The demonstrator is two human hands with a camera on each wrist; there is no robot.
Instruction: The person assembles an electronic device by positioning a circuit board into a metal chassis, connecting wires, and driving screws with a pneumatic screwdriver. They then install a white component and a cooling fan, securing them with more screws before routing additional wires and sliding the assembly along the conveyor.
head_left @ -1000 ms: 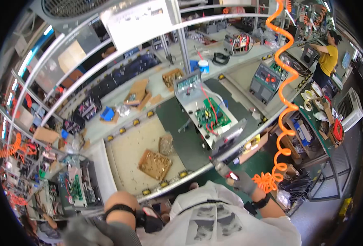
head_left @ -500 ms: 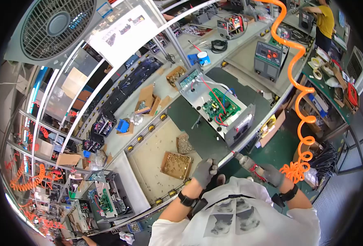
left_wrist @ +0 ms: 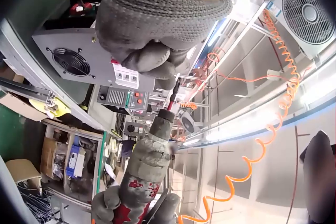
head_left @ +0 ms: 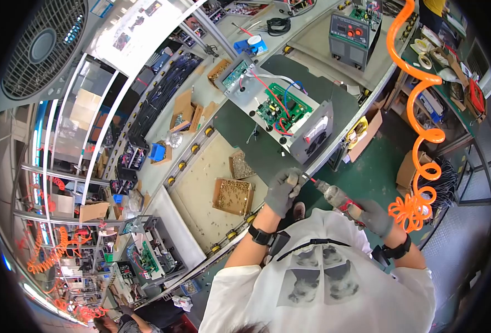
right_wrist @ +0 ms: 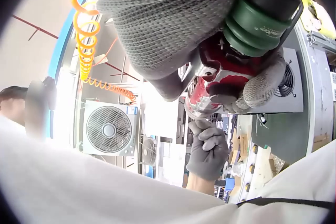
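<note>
The gloved right hand (head_left: 375, 217) grips a red and grey power driver (head_left: 337, 198), whose thin bit points toward the left hand. In the left wrist view the driver (left_wrist: 148, 163) rises from below, its bit close to the curled fingertips of the left hand (left_wrist: 152, 40). That gloved left hand (head_left: 283, 191) is raised by the workbench edge; whether something small is inside its fingers is hidden. The right wrist view shows the right hand (right_wrist: 173, 29) around the driver's red body (right_wrist: 226, 71). Beyond both hands, an opened machine unit with a green circuit board (head_left: 283, 106) lies on a dark mat (head_left: 237, 126).
Left of the mat are boxes of small screws (head_left: 232, 196), with loose ones scattered around. A coiled orange hose (head_left: 423, 139) hangs at the right. A grey machine (head_left: 349, 41) stands farther along the line. A fan (head_left: 43, 47) is at upper left.
The left hand came up from the lower left to the bench edge, then closer to the driver's bit. The right hand lifted the driver somewhat. The head view shifted.
</note>
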